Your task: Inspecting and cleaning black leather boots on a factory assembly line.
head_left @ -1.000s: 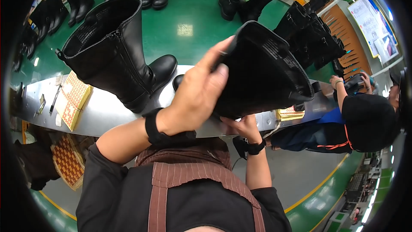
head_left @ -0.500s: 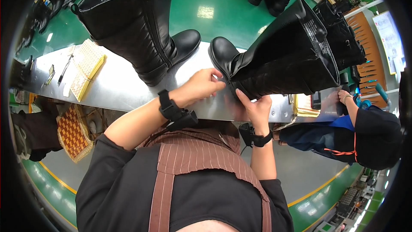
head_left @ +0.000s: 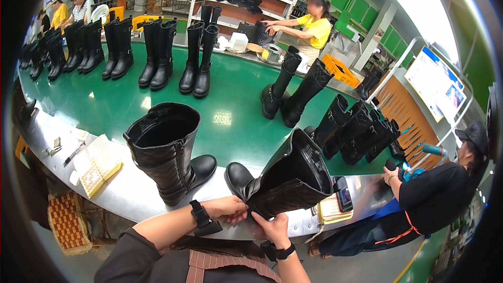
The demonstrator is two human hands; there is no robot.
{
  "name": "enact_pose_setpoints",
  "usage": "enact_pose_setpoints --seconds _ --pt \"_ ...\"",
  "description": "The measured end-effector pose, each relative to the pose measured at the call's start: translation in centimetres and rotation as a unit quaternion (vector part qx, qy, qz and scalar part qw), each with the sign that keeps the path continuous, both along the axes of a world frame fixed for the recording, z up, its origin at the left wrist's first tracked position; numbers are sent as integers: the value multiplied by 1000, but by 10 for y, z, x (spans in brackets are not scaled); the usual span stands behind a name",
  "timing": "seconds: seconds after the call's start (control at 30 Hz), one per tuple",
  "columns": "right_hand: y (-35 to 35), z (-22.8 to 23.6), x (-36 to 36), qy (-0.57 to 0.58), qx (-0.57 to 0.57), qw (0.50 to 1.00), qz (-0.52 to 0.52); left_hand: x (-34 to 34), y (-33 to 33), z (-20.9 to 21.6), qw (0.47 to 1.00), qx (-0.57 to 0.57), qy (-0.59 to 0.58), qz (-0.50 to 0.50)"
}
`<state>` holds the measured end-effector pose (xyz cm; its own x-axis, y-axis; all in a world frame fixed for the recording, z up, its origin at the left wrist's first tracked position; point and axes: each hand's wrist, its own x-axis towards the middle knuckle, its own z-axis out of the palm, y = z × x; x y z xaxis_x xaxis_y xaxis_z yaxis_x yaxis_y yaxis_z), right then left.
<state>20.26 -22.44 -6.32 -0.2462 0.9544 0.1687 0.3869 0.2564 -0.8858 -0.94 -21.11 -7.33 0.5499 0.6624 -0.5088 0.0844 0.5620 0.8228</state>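
Note:
A tall black boot leans on the steel table edge in front of me, its toe to the left and its shaft open toward the upper right. My left hand is at the boot's ankle, fingertips pinched together; what lies between them is too small to make out. Against the lower shaft, close by, rests my right hand, thumb along the leather and fingers curled at the boot's near side. Its apparent mate, another tall black boot with a side zip, stands upright to the left, apart from both hands.
Pairs of black boots line the green tabletop, with more at right. Yellow label sheets and a pen lie left; a phone rests on papers at right. Co-workers stand at right and across the table.
The view has tilted up, showing more of the table and room. My left hand has gone from loosely curled beside the boot's ankle to pinched against it. My right hand stays at the boot.

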Motion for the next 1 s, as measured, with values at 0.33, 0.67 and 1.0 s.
enact_pose_setpoints --seconds 0.33,0.67,1.0 --pt "3 7 -12 -26 39 998 -35 -14 7 56 986 34 -163 -3" --pt "-11 5 -20 -29 40 999 14 -23 -45 216 970 190 -151 5" --pt "4 13 -25 -30 39 999 -8 -107 -102 154 977 202 39 48"
